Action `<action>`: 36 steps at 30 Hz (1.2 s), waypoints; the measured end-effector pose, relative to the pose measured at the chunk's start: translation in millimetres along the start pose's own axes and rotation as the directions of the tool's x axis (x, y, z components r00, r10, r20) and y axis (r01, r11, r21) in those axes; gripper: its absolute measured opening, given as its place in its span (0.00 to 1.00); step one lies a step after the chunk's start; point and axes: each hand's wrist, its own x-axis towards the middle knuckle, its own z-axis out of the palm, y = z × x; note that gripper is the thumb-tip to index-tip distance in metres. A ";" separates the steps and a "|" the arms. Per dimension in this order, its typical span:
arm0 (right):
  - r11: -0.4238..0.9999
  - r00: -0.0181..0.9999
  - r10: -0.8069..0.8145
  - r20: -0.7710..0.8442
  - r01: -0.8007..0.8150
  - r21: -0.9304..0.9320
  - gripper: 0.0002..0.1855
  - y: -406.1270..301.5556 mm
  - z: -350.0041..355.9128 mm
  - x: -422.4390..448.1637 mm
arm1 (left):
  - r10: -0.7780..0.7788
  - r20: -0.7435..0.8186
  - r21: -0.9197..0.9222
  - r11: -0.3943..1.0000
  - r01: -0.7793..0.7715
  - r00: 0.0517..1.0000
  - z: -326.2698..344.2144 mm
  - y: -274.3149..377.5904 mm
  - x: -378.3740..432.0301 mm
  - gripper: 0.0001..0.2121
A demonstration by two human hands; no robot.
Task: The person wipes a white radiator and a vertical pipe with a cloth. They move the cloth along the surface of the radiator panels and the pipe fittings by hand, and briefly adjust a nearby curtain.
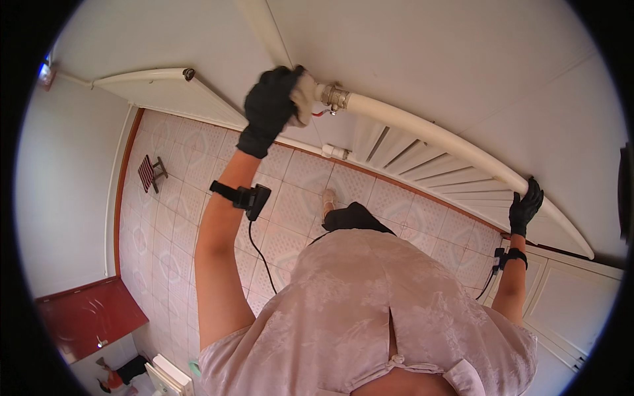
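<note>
My left hand (272, 101), in a black glove, grips a beige cloth (304, 99) against the white pipework by the wall. Just right of the cloth sits a metal valve (335, 97) with a red lever (322, 113). From that valve the thick top tube (421, 126) of a white radiator (396, 148) curves away to the right. My right hand (527, 207), also gloved in black, rests on this tube near its right end, fingers spread over it. The cloth and my left fingers hide the pipe behind them.
Another white radiator panel (168, 89) stands along the wall at left. A folding stool (152, 173) with a striped seat is on the tiled floor (267, 198). A dark red door panel (91, 317) is at lower left, white cabinets (564, 297) at lower right. Cables hang from both wrist straps.
</note>
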 end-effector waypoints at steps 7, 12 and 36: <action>0.999 0.997 0.033 0.066 -0.031 -0.036 0.36 3.3 -0.8 -4.0 | -0.096 0.355 -0.013 0.994 0.108 0.930 34.6 5.3 -1.2 0.21; 0.994 0.991 0.093 0.096 -0.088 -0.060 0.38 2.8 -0.1 -6.6 | 0.113 0.481 0.057 0.986 -0.159 0.869 26.3 -2.9 13.5 0.21; 0.861 0.883 0.464 0.076 -0.429 -0.273 0.39 -76.0 -5.8 0.0 | 0.568 0.354 -0.114 0.815 -0.569 0.743 49.2 -36.7 22.7 0.05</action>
